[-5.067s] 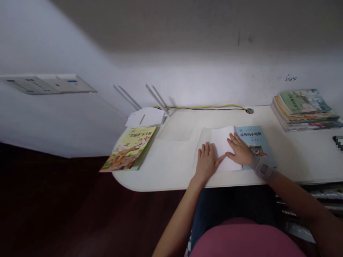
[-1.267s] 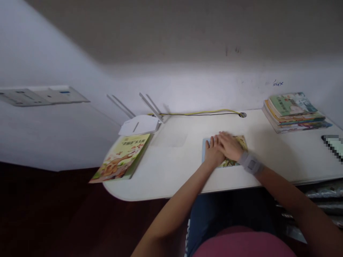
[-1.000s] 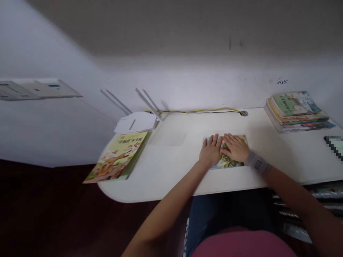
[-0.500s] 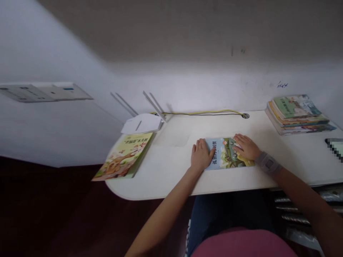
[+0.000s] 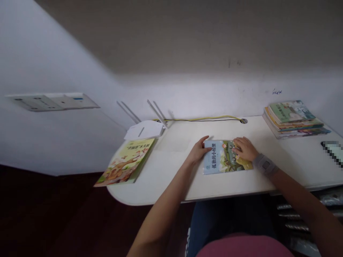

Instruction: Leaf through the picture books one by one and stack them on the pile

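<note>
A thin picture book point(image 5: 217, 162) with a blue and green cover lies on the white table, its cover title running sideways. At its left edge, my left hand point(image 5: 197, 151) holds it, thumb over the cover and fingers along the side. My right hand point(image 5: 245, 149), with a grey band on the wrist, grips the right part with bent fingers. It covers some of the cover picture; fingertips under the book cannot be seen.
A yellow-green picture book point(image 5: 127, 160) overhangs the table's left end, beside a white router point(image 5: 144, 130) with antennas. Cables point(image 5: 200, 119) run along the wall to a hole. A stack of books point(image 5: 292, 112) and a pixelated device point(image 5: 333, 151) are at the right.
My left hand has gone from lying flat on the book to holding its left edge. The right hand's fingers have bent more. The view has shifted slightly.
</note>
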Motion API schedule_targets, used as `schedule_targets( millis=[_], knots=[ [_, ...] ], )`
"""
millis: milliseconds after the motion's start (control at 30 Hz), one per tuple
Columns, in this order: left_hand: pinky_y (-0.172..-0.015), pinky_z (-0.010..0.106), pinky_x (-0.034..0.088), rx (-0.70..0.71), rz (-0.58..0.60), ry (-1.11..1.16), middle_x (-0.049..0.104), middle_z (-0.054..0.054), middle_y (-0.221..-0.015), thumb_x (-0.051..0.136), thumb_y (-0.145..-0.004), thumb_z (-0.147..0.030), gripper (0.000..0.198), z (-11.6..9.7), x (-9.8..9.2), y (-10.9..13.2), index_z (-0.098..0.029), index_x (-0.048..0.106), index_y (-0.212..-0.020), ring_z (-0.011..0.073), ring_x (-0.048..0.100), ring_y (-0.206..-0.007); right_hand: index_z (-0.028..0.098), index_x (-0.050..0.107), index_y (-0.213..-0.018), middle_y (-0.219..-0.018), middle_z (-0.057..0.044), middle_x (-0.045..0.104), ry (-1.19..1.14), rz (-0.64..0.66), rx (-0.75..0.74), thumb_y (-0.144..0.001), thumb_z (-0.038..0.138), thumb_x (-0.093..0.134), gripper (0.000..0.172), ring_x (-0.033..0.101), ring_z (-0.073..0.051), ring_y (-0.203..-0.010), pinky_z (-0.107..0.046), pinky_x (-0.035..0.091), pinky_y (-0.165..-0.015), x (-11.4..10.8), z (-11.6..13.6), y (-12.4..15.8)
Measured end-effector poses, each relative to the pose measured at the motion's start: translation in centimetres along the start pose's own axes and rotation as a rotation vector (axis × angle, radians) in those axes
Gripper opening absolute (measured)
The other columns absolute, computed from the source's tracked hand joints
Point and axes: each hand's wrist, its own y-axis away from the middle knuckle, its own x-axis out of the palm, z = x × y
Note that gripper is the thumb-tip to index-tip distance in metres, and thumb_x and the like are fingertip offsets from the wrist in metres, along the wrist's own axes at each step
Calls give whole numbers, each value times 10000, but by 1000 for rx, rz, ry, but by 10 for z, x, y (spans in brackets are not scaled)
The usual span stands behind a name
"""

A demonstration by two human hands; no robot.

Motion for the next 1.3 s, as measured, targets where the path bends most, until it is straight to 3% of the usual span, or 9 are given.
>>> schedule_targets(
  millis=[100, 267, 433, 667, 800, 867, 1000, 1133, 1300],
  knots=[
    [-711, 327, 520, -8, 21, 35, 677, 22, -815, 761, -498, -268, 515, -8, -3, -3, -139, 579, -962, 174, 644, -739, 147, 542, -1198, -1140, -127, 616, -39, -45, 5, -850, 316, 531, 388, 531, -238, -1082, -397, 350, -979, -9, -2, -5],
    [-648, 295, 488, 3, -64, -36, 660, 2, -696, 783, -476, -371, 391, -11, -4, 6, -157, 561, -717, 161, 614, -664, 163, 619, -1107, -1020, -102, 653, -230, 28, -68, -846, 261, 487, 308, 590, -201, -946, -331, 443, -861, -40, -14, -11],
    [-630, 263, 468, 26, -155, -138, 643, -6, -669, 711, -560, -500, 388, -10, -4, 12, -163, 569, -691, 145, 600, -651, 166, 678, -902, -748, -29, 670, -489, 50, 227, -810, 404, 484, 321, 586, -152, -651, -262, 467, -624, -56, -26, -3],
    [-587, 278, 450, -27, -270, -511, 637, 32, -678, 519, -738, -548, 387, -7, -1, -1, -167, 587, -724, 181, 605, -667, 165, 607, -647, -482, 29, 508, -242, -37, 537, -833, 474, 403, 414, 484, -118, -498, -221, 348, -494, -35, -21, -13],
    [-758, 373, 445, -59, -321, -761, 649, 109, -807, 595, -712, -457, 306, -6, 6, -7, -172, 577, -600, 297, 596, -921, 183, 548, -545, -518, 5, 536, -114, -22, 603, -785, 413, 518, 334, 488, -131, -551, -238, 298, -512, -17, -22, -19],
    [-867, 429, 407, -61, -353, -850, 633, 147, -961, 618, -712, -434, 270, -6, 10, -6, -166, 613, -684, 338, 535, -1057, 189, 557, -567, -573, -12, 576, -60, -4, 629, -770, 405, 559, 296, 505, -141, -579, -245, 291, -522, -12, -23, -18],
    [-945, 437, 372, 45, -407, -1117, 518, 147, -1244, 560, -807, -414, 416, -4, 19, -1, -202, 552, -1165, 301, 460, -1166, 192, 614, -847, -733, -37, 640, 29, -7, 669, -779, 432, 593, 250, 555, -174, -661, -252, 330, -553, -14, -25, -12],
    [-906, 372, 393, 257, -238, -1379, 555, 96, -1211, 411, -903, -238, 282, 0, 30, 3, -247, 602, -1111, 252, 476, -1129, 180, 579, -1057, -1042, -110, 630, 224, -16, 450, -849, 302, 545, 244, 574, -219, -927, -298, 418, -733, -18, -9, -15],
    [-870, 394, 398, 305, -166, -1415, 600, 136, -1049, 359, -908, -180, 293, 1, 37, 5, -182, 632, -1015, 261, 510, -1041, 191, 534, -1229, -1351, -109, 502, 218, 131, -71, -933, 306, 417, 339, 398, -245, -1268, -420, 276, -1039, 5, 43, -28]
  ],
)
